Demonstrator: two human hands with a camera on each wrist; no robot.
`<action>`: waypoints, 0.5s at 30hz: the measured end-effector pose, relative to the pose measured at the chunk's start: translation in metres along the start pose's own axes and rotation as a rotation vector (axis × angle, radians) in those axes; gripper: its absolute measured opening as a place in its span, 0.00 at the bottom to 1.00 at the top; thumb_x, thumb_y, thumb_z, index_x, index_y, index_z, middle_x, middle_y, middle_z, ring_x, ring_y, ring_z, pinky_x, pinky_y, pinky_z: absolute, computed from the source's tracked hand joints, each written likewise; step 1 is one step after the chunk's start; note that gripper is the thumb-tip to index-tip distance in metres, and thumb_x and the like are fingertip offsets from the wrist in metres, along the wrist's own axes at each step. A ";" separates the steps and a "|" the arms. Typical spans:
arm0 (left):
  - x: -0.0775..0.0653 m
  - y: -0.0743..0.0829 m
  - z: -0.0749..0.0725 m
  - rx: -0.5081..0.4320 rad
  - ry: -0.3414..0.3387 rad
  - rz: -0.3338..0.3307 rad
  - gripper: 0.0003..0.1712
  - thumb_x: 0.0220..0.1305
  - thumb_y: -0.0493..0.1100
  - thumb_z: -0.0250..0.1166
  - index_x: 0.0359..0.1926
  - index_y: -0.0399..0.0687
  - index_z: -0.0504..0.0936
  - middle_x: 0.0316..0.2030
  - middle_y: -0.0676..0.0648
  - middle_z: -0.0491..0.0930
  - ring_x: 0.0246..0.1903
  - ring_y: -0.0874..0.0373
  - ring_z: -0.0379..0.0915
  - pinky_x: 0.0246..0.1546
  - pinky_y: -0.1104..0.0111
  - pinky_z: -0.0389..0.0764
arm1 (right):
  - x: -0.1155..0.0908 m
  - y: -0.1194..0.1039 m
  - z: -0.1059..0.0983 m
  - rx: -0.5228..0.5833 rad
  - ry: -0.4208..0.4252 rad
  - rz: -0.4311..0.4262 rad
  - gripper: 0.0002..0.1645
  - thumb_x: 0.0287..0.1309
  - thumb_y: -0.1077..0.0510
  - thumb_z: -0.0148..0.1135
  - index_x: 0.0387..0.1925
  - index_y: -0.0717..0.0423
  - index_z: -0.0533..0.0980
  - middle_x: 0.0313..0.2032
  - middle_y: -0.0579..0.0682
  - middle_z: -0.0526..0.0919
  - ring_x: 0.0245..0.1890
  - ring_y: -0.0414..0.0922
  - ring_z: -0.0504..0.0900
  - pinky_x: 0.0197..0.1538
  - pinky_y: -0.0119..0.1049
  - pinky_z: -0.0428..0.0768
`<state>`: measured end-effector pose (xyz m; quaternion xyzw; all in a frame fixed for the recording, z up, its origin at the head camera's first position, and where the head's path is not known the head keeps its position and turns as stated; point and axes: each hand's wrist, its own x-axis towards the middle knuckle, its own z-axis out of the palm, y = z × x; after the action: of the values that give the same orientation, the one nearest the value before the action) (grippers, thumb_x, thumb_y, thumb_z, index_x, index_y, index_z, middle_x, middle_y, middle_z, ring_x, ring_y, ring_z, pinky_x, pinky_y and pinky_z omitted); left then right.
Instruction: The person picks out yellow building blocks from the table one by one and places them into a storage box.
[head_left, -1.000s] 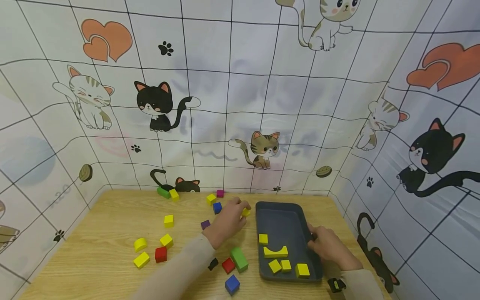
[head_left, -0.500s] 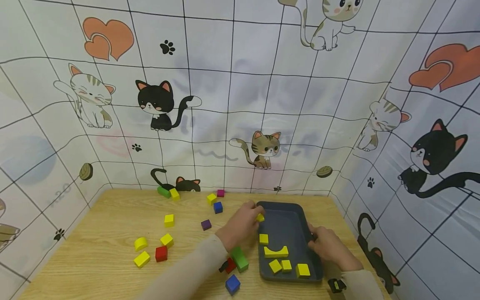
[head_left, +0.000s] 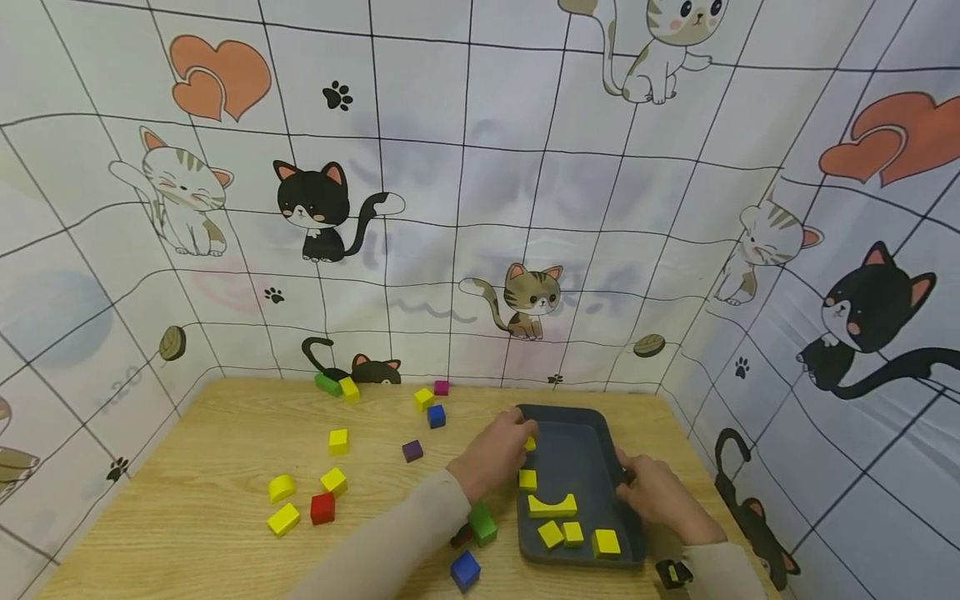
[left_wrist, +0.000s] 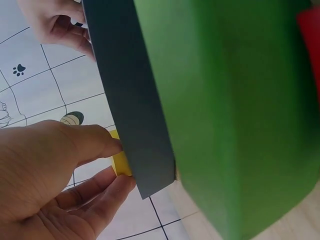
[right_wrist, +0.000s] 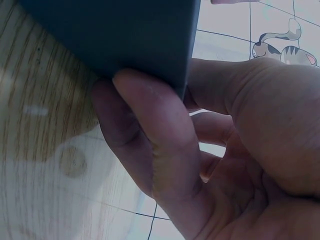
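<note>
Yellow block (left_wrist: 121, 162) pinched in the left hand (head_left: 493, 454) could, I reckon, clip the dark tray (head_left: 577, 450) and drop; the right hand (head_left: 662, 493) grips that tray, and tugging might shift it.

Soft, even light fills the head view, which looks stretched toward its corners. In the left-wrist view, a green block (left_wrist: 225, 110) blurs at right; the right-wrist view is dimmer, pale glare washing the table (right_wrist: 45, 195) at lower left.

I can pass over the far half of the dark grey rectangular tray (head_left: 576, 454), but small yellow blocks (head_left: 552, 509) crowd its near half and my right hand (head_left: 660, 493) its right rim.
</note>
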<state>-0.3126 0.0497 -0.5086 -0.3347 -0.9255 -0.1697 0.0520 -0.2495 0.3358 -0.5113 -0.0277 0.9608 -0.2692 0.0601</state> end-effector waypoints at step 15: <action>0.004 0.006 0.007 0.102 -0.022 0.067 0.19 0.66 0.38 0.69 0.56 0.55 0.83 0.44 0.50 0.75 0.39 0.61 0.75 0.40 0.76 0.80 | -0.002 -0.001 -0.002 0.002 -0.015 0.015 0.43 0.57 0.67 0.61 0.73 0.65 0.59 0.38 0.54 0.84 0.11 0.47 0.76 0.17 0.39 0.76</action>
<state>-0.3122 0.0586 -0.5125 -0.3642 -0.9217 -0.1165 0.0644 -0.2475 0.3356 -0.5090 -0.0224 0.9602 -0.2694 0.0696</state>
